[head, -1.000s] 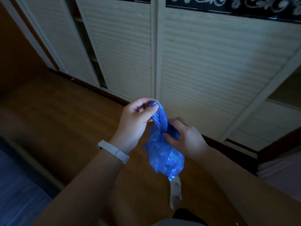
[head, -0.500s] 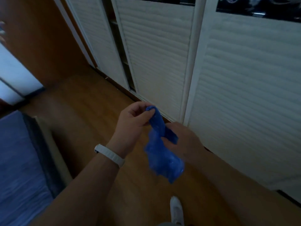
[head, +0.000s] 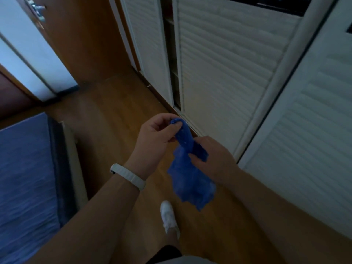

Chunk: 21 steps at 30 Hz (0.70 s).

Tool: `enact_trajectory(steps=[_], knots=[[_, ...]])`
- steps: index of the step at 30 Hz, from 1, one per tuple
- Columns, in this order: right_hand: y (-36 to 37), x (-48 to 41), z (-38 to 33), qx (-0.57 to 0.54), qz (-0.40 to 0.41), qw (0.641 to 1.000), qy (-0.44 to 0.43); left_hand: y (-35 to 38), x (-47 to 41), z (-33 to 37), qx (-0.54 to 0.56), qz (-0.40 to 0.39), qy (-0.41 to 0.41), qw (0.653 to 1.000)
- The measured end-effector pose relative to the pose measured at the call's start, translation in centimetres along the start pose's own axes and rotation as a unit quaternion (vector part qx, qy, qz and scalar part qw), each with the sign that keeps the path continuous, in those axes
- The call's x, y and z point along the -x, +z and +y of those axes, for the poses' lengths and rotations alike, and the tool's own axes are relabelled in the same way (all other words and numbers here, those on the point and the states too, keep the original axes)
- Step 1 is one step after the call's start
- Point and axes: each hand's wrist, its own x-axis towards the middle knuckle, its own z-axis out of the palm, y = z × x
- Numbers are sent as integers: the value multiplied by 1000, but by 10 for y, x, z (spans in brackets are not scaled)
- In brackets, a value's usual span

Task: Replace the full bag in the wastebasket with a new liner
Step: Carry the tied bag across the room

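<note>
One blue liner [head: 187,180] is held in the air between two bare hands, over a floor [head: 114,115] of smooth, warm brown wood. The liner is thin, crinkled plastic: its upper end is gathered into a narrow twisted strip, and below that it spreads into a loose, ragged bunch that hangs free. The left hand [head: 154,143] is at the liner's top, its grip closed on the twisted tip, which is pinched between the thumb and curled fingers. The right hand [head: 215,159] is just right of the liner's middle, with its grip closed too, thumb and fingers pinching a fold of the plastic. One white band [head: 129,176], smooth and flat, circles the left wrist, left of and level with the liner's hanging bunch. Directly below the liner, one foot in a white shoe or sock [head: 168,216] stands on the floor; the blur leaves it unclear which. Beyond and to the right of the liner stand three white louvred doors [head: 228,63], ribbed with horizontal slats, with a dark gap between two of them. Far left of the liner lies one bed [head: 22,178] under a blue, finely ribbed cover. Up and left of the liner is one brown wooden panel [head: 85,39] with one metal handle [head: 37,9] at its edge.
</note>
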Motion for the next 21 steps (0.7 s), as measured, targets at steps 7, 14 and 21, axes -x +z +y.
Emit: enact_trajectory(steps=[7,14,21], knots=[[41,-132,12,7,-25,1000,13,-71,-123,-29,28,27,-14,999],[74,-273,1,11,-39,999,-5,-148,-243,-24,22,34,-8,999],[98,-379,3,-22,-44,998,-27,-188,-328,-25,24,57,3,998]])
